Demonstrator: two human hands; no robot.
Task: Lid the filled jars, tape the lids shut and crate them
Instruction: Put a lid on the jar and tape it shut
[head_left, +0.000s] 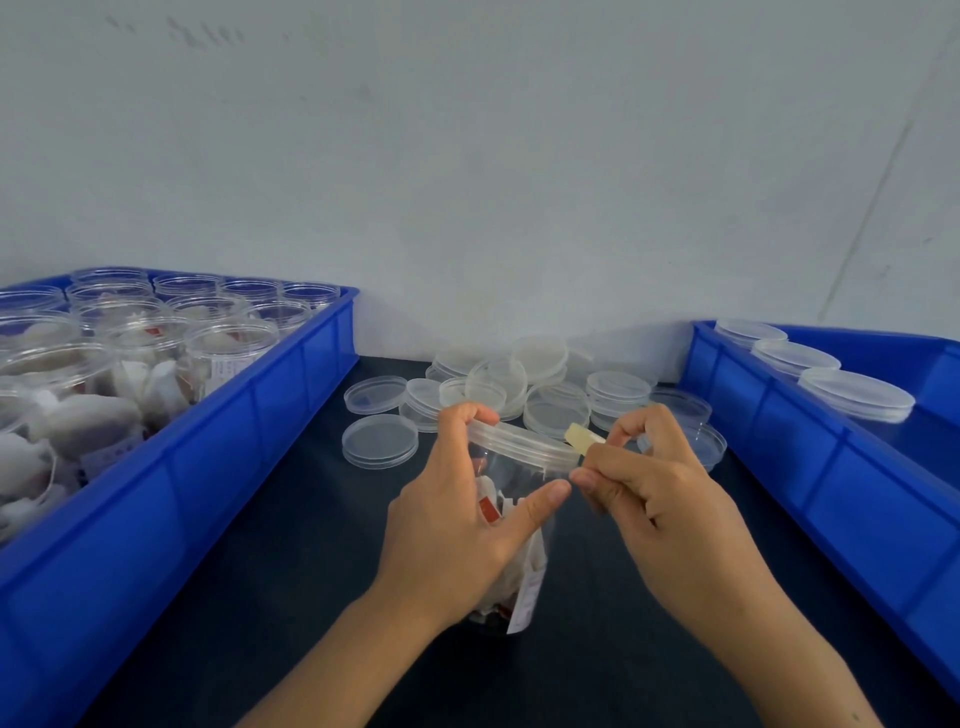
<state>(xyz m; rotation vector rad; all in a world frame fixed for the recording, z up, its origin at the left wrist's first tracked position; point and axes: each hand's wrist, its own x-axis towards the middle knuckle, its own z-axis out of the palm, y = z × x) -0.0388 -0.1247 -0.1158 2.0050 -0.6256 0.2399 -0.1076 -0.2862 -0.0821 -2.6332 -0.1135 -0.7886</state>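
Head view — 2 hands (524, 499), clear round-lidded jar (519, 519)

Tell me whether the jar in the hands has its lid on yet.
On. The clear lid caps the jar held by the left hand; the right hand pinches tape at its rim.

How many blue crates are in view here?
2: one blue crate at left holding filled jars, another at right holding lidded jars. Both are cut off by the frame.
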